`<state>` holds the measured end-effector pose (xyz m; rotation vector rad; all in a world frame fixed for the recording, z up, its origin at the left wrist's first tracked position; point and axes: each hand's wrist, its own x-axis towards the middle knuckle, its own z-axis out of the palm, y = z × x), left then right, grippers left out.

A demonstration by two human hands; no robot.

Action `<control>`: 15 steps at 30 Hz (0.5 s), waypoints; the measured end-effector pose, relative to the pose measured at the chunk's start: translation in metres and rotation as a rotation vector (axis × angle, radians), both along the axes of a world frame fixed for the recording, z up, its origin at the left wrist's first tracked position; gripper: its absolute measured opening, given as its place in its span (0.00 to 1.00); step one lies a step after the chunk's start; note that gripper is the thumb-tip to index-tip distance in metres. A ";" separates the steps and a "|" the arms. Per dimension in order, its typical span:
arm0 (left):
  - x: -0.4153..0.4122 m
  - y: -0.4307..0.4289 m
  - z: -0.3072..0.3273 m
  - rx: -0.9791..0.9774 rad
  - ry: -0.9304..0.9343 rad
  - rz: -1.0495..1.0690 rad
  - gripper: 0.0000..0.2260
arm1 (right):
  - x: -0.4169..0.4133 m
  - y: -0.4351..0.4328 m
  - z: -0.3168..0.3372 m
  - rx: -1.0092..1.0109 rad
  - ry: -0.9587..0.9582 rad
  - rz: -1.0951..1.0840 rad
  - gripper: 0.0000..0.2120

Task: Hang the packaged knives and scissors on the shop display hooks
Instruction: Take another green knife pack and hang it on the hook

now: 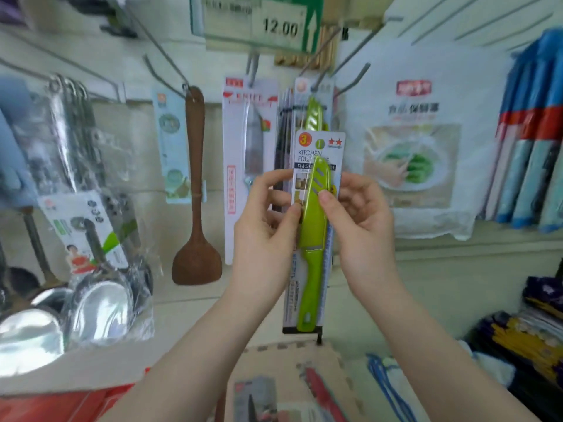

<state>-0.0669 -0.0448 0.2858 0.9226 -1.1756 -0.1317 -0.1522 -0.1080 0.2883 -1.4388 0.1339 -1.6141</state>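
Pinching the green knife pack [315,208] at frame centre, left hand [265,236] and right hand [362,226] fingers closed on its edges, may miss the crowded hook [318,76] above.

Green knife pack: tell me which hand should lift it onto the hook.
Probably the right hand: it pinches the green knife pack on the side nearer the free hook, up and to the right. The left hand grips the far edge and can steady.

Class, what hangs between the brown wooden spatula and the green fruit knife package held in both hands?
In the head view, a white-carded knife package hangs there, with dark packaged utensils beside it.
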 end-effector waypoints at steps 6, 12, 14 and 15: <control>0.000 -0.015 0.037 -0.007 -0.089 0.060 0.20 | -0.005 -0.011 0.039 0.027 0.028 -0.036 0.09; 0.000 -0.029 0.065 -0.035 -0.090 0.097 0.22 | -0.005 -0.022 0.070 0.043 0.098 -0.089 0.07; -0.001 -0.033 0.071 -0.046 -0.067 0.105 0.23 | -0.005 -0.024 0.078 0.051 0.116 -0.102 0.08; -0.001 -0.035 0.073 -0.046 -0.054 0.112 0.23 | -0.004 -0.025 0.081 0.054 0.130 -0.111 0.08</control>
